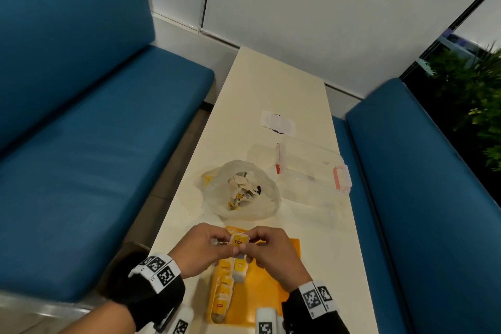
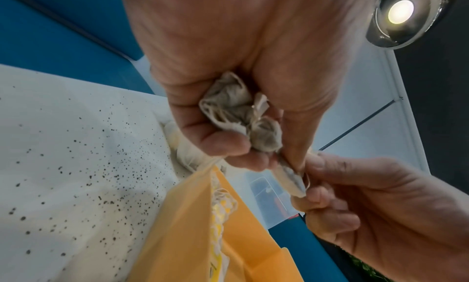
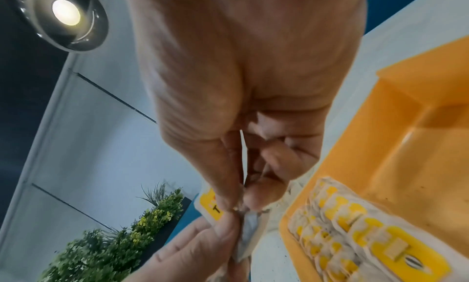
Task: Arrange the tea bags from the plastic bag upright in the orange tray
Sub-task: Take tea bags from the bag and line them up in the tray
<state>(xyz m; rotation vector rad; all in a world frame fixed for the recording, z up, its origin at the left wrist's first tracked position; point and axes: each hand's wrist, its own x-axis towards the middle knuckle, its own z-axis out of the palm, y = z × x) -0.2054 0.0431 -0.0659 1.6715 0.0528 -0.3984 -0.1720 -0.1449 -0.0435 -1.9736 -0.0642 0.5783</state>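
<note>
Both hands meet above the far end of the orange tray (image 1: 273, 279). My left hand (image 1: 202, 248) curls round a crumpled bunch of tea bags (image 2: 238, 113) in its palm and pinches one tea bag (image 1: 239, 241) with a yellow tag. My right hand (image 1: 267, 248) pinches the same tea bag (image 3: 247, 238) from the other side. A row of tea bags (image 1: 223, 290) with yellow tags stands along the tray's left side (image 3: 355, 236). The open plastic bag (image 1: 241, 190) with more tea bags lies just beyond the tray.
A clear plastic box (image 1: 306, 171) with pink clasps sits behind the bag to the right, a white wrapper (image 1: 278, 122) farther back. Blue benches (image 1: 95, 144) flank the narrow white table (image 1: 273, 84). Dark tea crumbs speckle the tabletop (image 2: 76, 176).
</note>
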